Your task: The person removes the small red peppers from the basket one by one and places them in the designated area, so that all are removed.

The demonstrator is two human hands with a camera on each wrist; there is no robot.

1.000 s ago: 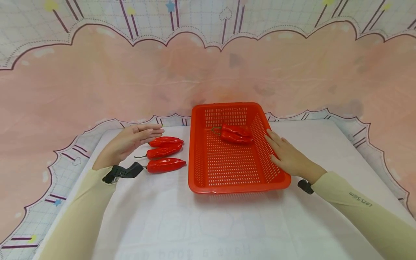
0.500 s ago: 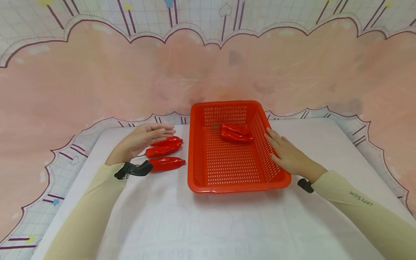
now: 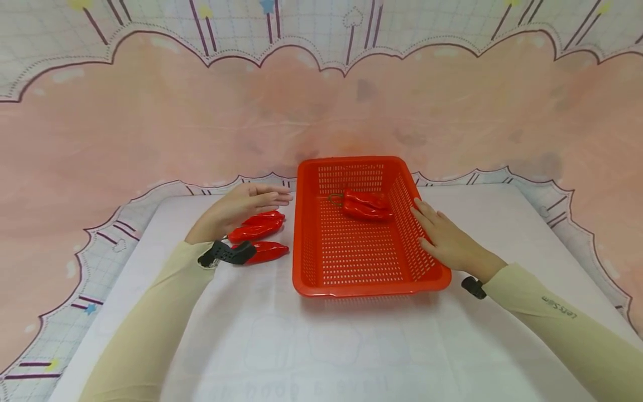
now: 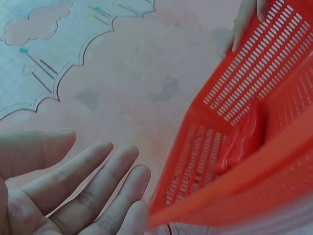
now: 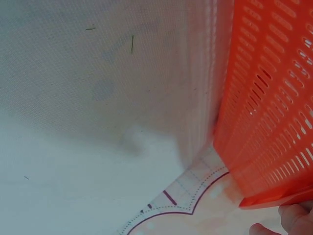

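Observation:
A red perforated plastic basket point(image 3: 358, 291) stands on the table, with two red peppers point(image 3: 365, 205) lying in its far part. Three more red peppers lie left of it: two close together point(image 3: 258, 225) and a nearer one point(image 3: 266, 251). My left hand point(image 3: 241, 207) is above them, partly hiding them, its fingers extended toward the basket's left rim and holding nothing. In the left wrist view, its fingers point(image 4: 93, 193) are straight and slightly spread. My right hand point(image 3: 452, 243) rests on the basket's right rim, fingers extended; only its fingertips point(image 5: 293, 218) show in the right wrist view.
A white cloth covers the table point(image 3: 321, 340). Behind it hangs a pink and white patterned backdrop point(image 3: 226, 111). Both forearms wear beige sleeves, with black straps point(image 3: 227, 252) at the wrists.
My left hand has moved right across the peppers, bringing its fingertips up near the basket's left rim. The right hand and the basket have stayed in place.

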